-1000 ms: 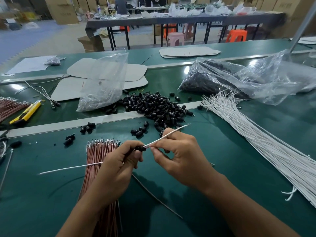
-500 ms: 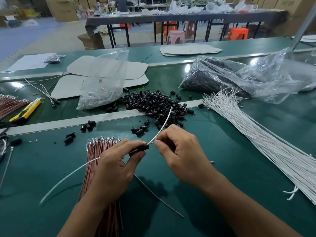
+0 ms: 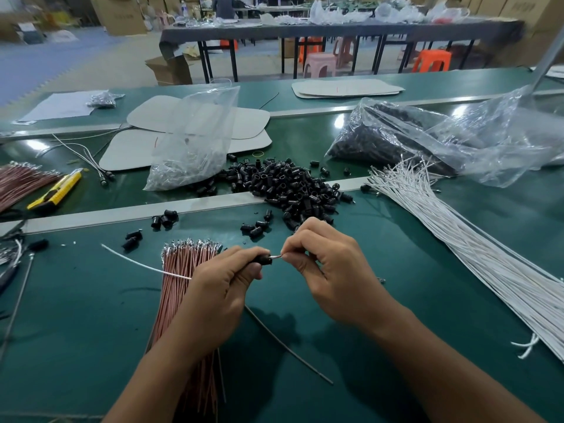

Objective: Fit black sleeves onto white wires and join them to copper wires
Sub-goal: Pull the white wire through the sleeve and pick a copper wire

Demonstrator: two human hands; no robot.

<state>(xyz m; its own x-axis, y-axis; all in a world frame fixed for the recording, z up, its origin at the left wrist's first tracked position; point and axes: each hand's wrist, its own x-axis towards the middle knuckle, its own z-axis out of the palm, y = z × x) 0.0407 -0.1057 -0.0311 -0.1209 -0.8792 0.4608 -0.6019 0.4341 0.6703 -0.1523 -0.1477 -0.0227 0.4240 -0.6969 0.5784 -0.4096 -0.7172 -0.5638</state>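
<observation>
Black sleeve [image 3: 265, 259]: pinched in the fingertips of the left hand [image 3: 221, 290], held off the bench so its open end faces the other hand at 3 o'clock.
White wire [image 3: 143, 265]: runs through the left fist and trails out toward 10 o'clock; a short bare end shows between the two hands, just beside the sleeve mouth.
Right hand [image 3: 331, 270]: thumb and forefinger clamped on that wire tip, the other fingers curled in; the grip looks set to pull or steer the end through the sleeve.
Step in hand: probably seating the sleeve on the wire, judging by how close the hands work.
Copper wires [image 3: 187, 277]: a bundle lies flat on the green bench [image 3: 76, 331] under the left wrist, tips fanned toward 12 o'clock, near enough to reach for the joining.
Loose sleeves [image 3: 290, 184]: a heap at 12 o'clock from the hands, spilled across the bench rail, within easy reach.
Spare white wires [image 3: 476, 248]: a long bundle at 3 o'clock, well apart from the copper so the two kinds do not mix.
Thin dark wire [image 3: 287, 346]: lies loose on the bench below the hands; its use is unclear.
</observation>
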